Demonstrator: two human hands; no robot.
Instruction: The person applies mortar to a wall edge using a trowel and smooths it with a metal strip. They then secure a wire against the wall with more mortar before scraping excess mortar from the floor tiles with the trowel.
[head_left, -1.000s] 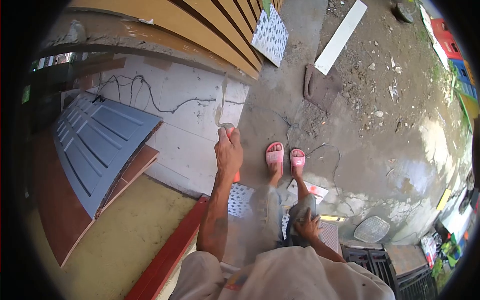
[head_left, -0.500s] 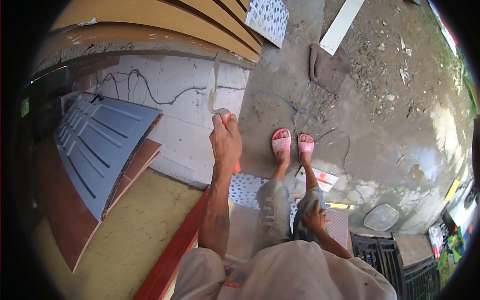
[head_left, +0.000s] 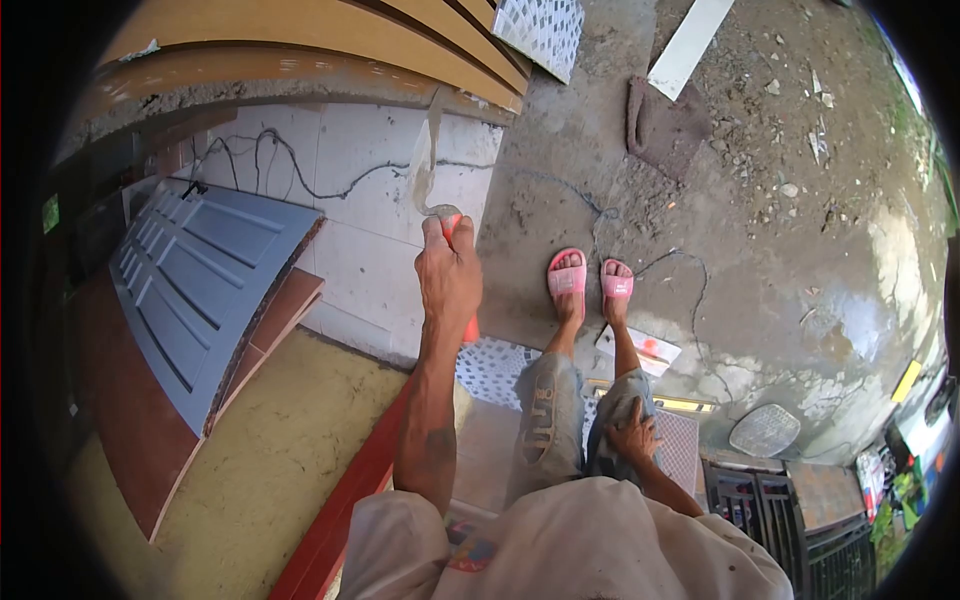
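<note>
My left hand (head_left: 449, 275) is wrapped round the orange handle of a trowel (head_left: 422, 175). The trowel's grey, mortar-smeared blade points away from me and overlaps the white tiles (head_left: 365, 215), its tip near the lower edge of the orange slatted boards (head_left: 400, 45). A dark cord (head_left: 350, 187) runs across the tiles behind the blade. Lower right, my right hand (head_left: 632, 438) lies on my right leg over the grey shorts, fingers spread, holding nothing.
A grey panelled door (head_left: 215, 275) and brown tiles (head_left: 140, 400) lie at left. Ahead are a mosaic tile (head_left: 543, 35), a white strip (head_left: 690, 45) and a brown cloth (head_left: 665, 125). A yellow spirit level (head_left: 685, 405) and black metal gate (head_left: 770, 510) are at right.
The view has shifted slightly, so the ground and my feet sit a little further right. The grip on the trowel and the right hand's place on the leg stay the same.
</note>
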